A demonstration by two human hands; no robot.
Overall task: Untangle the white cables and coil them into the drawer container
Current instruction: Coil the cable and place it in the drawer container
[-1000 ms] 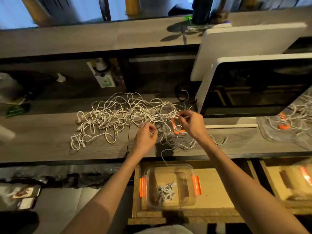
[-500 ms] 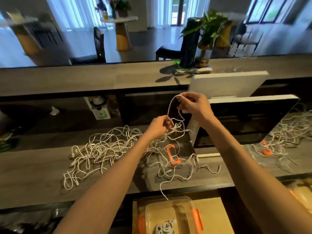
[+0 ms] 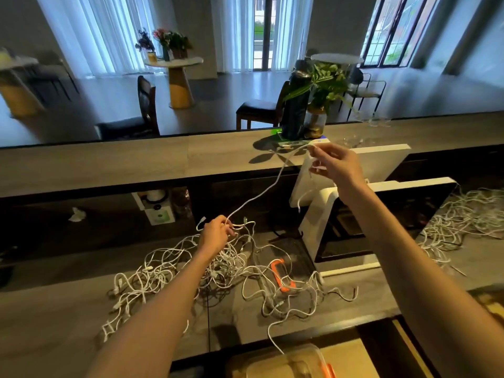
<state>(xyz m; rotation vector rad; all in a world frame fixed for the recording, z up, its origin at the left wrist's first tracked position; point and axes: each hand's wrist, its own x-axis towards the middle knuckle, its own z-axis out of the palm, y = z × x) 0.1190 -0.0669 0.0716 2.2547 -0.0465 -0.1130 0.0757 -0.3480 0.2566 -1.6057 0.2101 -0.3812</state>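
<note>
A tangle of white cables [image 3: 169, 271] lies spread on the grey desk [image 3: 54, 323]. My right hand [image 3: 334, 165] is raised high and pinches one white cable [image 3: 261, 192], which runs taut down to my left hand [image 3: 216, 236]. That left hand grips the cable strands just above the pile. A clear lid with orange clips [image 3: 282, 276] lies under the cables. The clear container [image 3: 286, 361] sits in the open drawer at the bottom edge, with a cable end hanging into it.
Two white-framed monitors [image 3: 354, 203] stand to the right of the pile. A second heap of white cables [image 3: 458, 222] lies at the far right. A potted plant [image 3: 321, 88] and a dark bottle [image 3: 296, 105] stand on the raised counter behind.
My right hand has lifted the pinched cable higher and to the right, stretching it away from my left hand. The camera has tilted up, so the drawer container is mostly out of view.
</note>
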